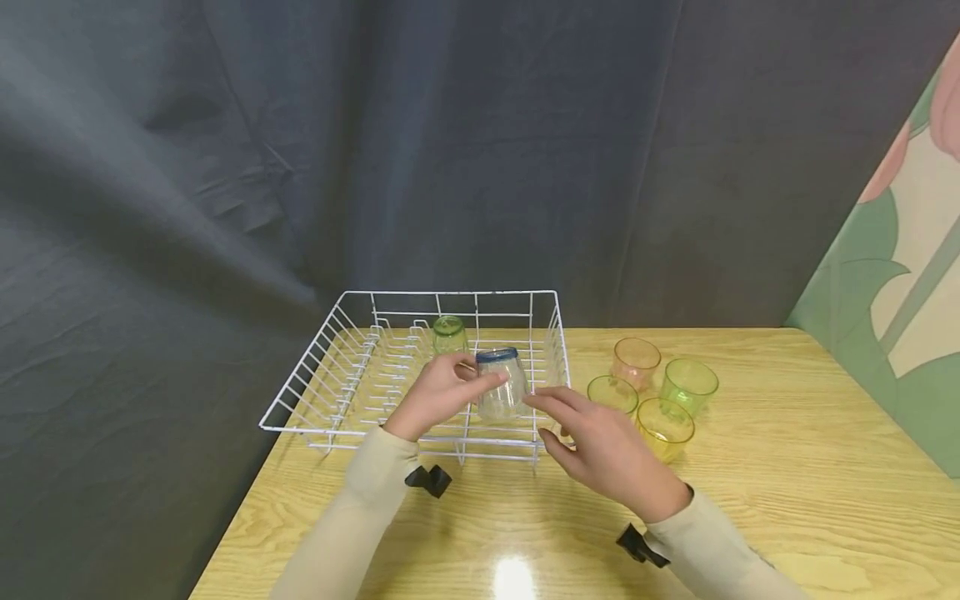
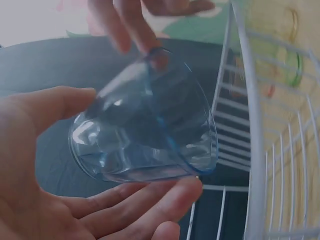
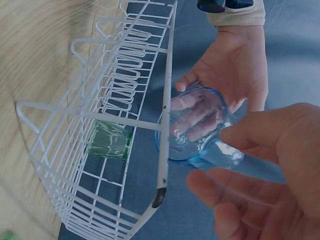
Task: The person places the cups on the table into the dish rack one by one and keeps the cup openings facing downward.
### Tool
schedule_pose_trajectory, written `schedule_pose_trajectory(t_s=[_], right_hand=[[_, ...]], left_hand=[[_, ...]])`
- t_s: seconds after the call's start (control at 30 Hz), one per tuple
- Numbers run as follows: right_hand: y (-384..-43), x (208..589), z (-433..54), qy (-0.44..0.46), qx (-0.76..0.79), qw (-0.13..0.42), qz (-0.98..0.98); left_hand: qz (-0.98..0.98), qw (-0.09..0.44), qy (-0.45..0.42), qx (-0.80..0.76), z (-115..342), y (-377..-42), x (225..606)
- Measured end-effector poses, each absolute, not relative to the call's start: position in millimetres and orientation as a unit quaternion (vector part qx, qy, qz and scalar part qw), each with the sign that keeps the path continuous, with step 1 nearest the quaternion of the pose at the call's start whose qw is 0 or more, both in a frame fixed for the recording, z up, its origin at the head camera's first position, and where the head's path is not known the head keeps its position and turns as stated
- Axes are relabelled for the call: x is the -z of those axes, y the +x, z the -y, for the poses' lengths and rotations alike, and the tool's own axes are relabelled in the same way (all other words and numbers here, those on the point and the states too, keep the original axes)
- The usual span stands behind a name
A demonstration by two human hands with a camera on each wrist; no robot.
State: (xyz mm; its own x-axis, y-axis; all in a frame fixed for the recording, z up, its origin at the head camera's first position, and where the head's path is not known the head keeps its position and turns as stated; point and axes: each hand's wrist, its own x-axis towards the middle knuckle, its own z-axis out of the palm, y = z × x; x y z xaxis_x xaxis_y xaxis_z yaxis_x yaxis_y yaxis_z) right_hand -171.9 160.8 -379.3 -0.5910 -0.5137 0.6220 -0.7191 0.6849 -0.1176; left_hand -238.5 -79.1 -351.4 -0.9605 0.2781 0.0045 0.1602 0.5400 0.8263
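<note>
My left hand (image 1: 442, 392) holds a clear bluish glass (image 1: 501, 385) upside down, with the thumb on one side and the fingers along the other, over the front right part of a white wire dish rack (image 1: 457, 437). In the left wrist view the glass's wide rim (image 2: 175, 140) faces the rack. My right hand (image 1: 603, 446) is close to the right side of the glass. Its fingers are spread, and the fingertips are at the rim; whether they press on it I cannot tell. A green glass (image 1: 449, 333) stands upside down inside the rack, behind my left hand.
Right of the rack, several glasses stand upright on the wooden table (image 1: 787, 500): pink (image 1: 637, 358), green (image 1: 690, 387), yellow (image 1: 666, 429) and a yellow-green one (image 1: 611, 392) partly behind my right hand. A dark curtain (image 1: 480, 150) hangs behind; a floral panel (image 1: 892, 275) is at right.
</note>
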Motion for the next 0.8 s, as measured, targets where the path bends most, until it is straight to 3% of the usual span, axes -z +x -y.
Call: schedule_pose_trajectory(t_s=[0.8], right_hand=[[-175,395,-166,0.344,-0.176,0.285,0.877]], left_hand=[[-0.917,0.055,0.046,-0.392,128,-313,361]])
